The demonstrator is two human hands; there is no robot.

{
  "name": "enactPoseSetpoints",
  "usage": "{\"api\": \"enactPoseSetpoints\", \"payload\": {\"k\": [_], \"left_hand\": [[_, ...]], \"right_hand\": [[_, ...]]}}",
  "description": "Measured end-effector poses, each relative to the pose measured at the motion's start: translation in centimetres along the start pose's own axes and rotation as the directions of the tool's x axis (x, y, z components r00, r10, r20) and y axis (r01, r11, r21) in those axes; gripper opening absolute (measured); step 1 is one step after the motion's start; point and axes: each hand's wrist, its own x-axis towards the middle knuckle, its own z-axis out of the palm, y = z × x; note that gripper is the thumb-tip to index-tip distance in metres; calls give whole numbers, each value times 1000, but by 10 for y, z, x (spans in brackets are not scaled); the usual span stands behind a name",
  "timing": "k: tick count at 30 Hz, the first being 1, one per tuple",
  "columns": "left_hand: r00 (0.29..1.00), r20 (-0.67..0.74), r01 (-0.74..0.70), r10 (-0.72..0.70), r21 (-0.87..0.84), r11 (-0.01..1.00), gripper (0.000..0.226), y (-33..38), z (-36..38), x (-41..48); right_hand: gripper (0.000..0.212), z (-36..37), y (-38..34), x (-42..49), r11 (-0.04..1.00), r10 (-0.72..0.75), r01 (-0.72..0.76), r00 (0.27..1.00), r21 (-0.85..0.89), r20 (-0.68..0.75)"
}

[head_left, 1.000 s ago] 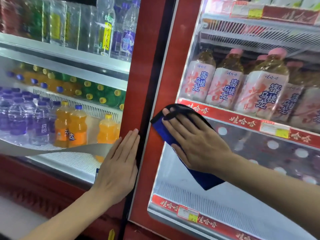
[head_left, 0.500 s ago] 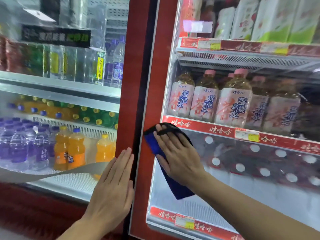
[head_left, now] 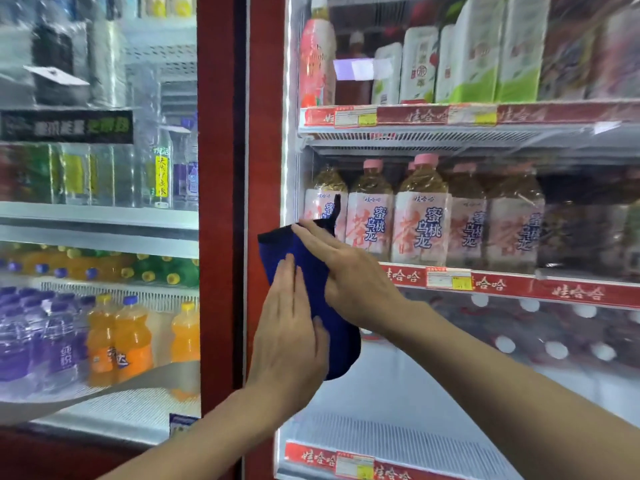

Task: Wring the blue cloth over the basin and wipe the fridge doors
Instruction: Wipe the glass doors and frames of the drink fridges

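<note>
Orange drink bottles stand behind the glass of the left fridge door, whose red frame meets the right fridge door at a dark seam. Just right of that seam the left hand lies with its fingers straight and close together on the blue cloth. The cloth is spread against the right door's frame and the edge of its glass, and its lower fold hangs free. The right hand presses flat on the cloth's upper part, fingers extended, with none visibly curled round it. Peach tea bottles line the shelf behind that glass. Since neither hand seems to grip it, the cloth could slip out and drop during a quick stroke. If the cloth is too wet it may leave streaks, and hard pressure near the seam might nudge the door.
</note>
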Motion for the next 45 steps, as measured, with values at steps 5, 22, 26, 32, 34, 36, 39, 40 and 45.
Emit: {"api": "enactPoseSetpoints", "payload": {"k": [5, 22, 26, 32, 34, 36, 39, 40, 45], "left_hand": [[997, -69, -13, 23, 136, 991, 71, 13, 34, 42], [913, -196, -307, 358, 248, 919, 61, 39, 88, 56], [908, -180, -325, 378, 267, 907, 62, 70, 102, 54], [833, -77, -521, 548, 227, 823, 60, 144, 130, 37], [805, -29, -573, 593, 220, 789, 59, 157, 134, 32], [828, -54, -536, 558, 211, 817, 59, 147, 128, 36], [917, -165, -329, 364, 205, 922, 59, 109, 103, 61], [929, -198, -271, 312, 207, 940, 60, 92, 93, 70], [925, -214, -258, 313, 248, 934, 64, 63, 73, 99]], "right_hand": [[78, -10, 8, -3, 972, 84, -64, 993, 225, -83], [72, -70, 129, -162, 781, -133, -126, 923, -611, -361], [71, -80, 141, -189, 794, -81, -167, 924, -585, -373], [70, -93, 144, -214, 802, -21, -247, 898, -544, -439], [66, -95, 141, -222, 805, -17, -261, 888, -533, -460], [63, -94, 139, -230, 803, -11, -276, 879, -528, -477], [62, -92, 137, -242, 790, 8, -297, 880, -537, -475], [62, -91, 138, -243, 785, 17, -299, 885, -542, -464], [64, -99, 144, -248, 762, 100, -369, 879, -532, -466]]}}
